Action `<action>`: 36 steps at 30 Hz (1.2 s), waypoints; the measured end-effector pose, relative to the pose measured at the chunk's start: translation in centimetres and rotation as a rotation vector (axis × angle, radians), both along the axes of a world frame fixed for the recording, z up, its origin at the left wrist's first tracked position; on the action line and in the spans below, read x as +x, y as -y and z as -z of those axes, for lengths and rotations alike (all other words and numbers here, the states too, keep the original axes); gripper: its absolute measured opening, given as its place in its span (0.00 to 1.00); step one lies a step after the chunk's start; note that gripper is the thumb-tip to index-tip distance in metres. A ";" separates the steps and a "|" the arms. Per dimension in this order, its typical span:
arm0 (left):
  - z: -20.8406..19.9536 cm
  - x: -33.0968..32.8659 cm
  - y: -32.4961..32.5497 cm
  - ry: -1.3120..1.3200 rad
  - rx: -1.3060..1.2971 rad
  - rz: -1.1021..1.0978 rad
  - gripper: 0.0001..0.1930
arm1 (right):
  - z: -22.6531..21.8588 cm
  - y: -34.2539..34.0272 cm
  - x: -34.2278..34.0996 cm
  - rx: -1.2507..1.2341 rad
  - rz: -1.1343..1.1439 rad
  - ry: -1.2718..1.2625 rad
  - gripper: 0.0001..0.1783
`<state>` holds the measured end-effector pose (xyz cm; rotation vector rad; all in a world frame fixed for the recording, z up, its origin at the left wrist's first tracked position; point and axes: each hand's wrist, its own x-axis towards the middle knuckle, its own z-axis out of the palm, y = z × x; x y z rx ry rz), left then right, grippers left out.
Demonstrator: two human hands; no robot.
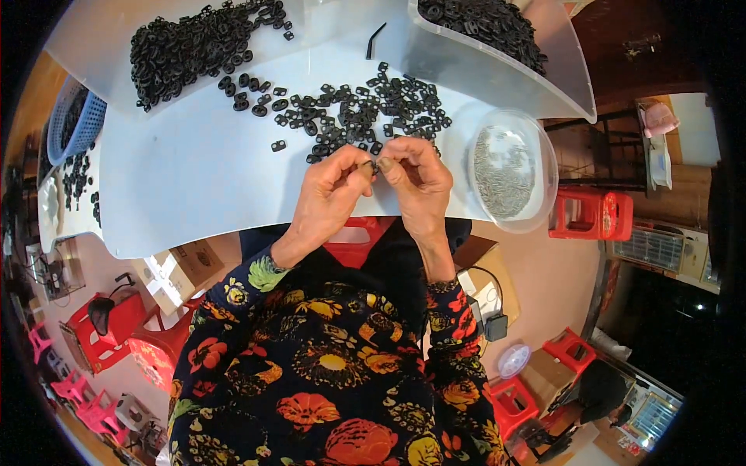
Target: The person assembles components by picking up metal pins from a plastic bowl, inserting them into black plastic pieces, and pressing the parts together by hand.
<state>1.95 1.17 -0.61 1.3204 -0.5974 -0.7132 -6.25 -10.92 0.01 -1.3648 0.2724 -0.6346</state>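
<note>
My left hand (332, 193) and my right hand (422, 186) meet above the near edge of the white table (202, 186). Both are closed in a pinch, fingertips almost touching. Between them shows a small black plastic piece (374, 166), mostly covered by the fingers; it looks like the two-holed cord-lock parts lying around. Just beyond my hands, many loose black two-holed parts (334, 116) are spread over the table. To the right of my right hand stands a clear round tub (549, 182) holding many small silvery metal pieces (501, 175), possibly springs.
A large heap of black parts (179, 58) lies at the far left. At the far right, a translucent bin (505, 89) holds more. A thin bent black piece (376, 40) lies between them. A blue basket (87, 128) stands left. Red stools (590, 213) and cardboard boxes (183, 272) surround the table.
</note>
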 end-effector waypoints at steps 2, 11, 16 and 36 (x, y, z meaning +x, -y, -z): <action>0.1 -0.1 0.2 0.005 -0.009 -0.007 0.03 | 0.1 0.2 -0.1 -0.010 -0.012 -0.007 0.10; -0.1 -0.4 0.3 0.059 0.004 -0.036 0.04 | 0.3 0.3 -0.2 -0.024 0.004 -0.019 0.11; -0.3 -0.6 0.6 0.239 0.078 -0.060 0.05 | 0.6 0.8 -0.2 -0.098 -0.005 -0.039 0.10; -0.6 -0.5 0.3 0.188 -0.029 -0.039 0.04 | -0.7 0.5 -0.3 -0.237 -0.012 -0.217 0.08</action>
